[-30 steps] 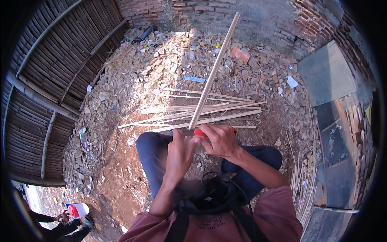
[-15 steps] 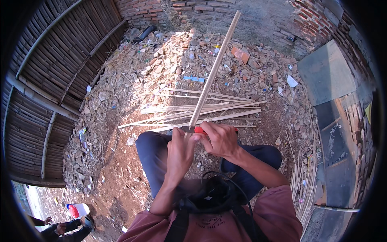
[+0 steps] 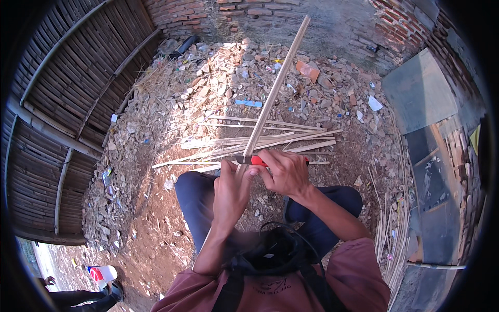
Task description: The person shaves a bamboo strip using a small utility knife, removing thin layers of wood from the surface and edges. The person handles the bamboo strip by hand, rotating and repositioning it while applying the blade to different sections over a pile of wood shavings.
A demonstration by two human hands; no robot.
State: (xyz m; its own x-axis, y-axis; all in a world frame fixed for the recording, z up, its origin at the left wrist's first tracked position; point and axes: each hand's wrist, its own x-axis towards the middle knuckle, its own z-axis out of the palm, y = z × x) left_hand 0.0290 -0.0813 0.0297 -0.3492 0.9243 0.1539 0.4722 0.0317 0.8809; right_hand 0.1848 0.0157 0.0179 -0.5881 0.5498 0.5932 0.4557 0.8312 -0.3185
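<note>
A long pale bamboo strip (image 3: pixel 275 88) points up and away from me, its near end between my hands. My left hand (image 3: pixel 230 195) is closed around that near end, thumb raised beside it. In my closed right hand (image 3: pixel 286 174) is a knife with a red handle (image 3: pixel 258 160). Its dark blade lies across the strip, just above my left thumb, and the blade's tip is hard to make out. Beyond my hands, several cut bamboo strips (image 3: pixel 249 140) lie loosely crossed on the ground.
Stones and litter form a rubble heap (image 3: pixel 228 88) before the brick wall (image 3: pixel 249 10). A bamboo-slat wall (image 3: pixel 67 67) stands left. Thin sticks (image 3: pixel 387 234) and leaning boards (image 3: pixel 421 93) are at right. At lower left, another person's leg (image 3: pixel 78 298) is beside a white-and-red container (image 3: pixel 106 273).
The knife and my right hand have shifted slightly up along the strip. At lower left, the other person's hands and leg have moved.
</note>
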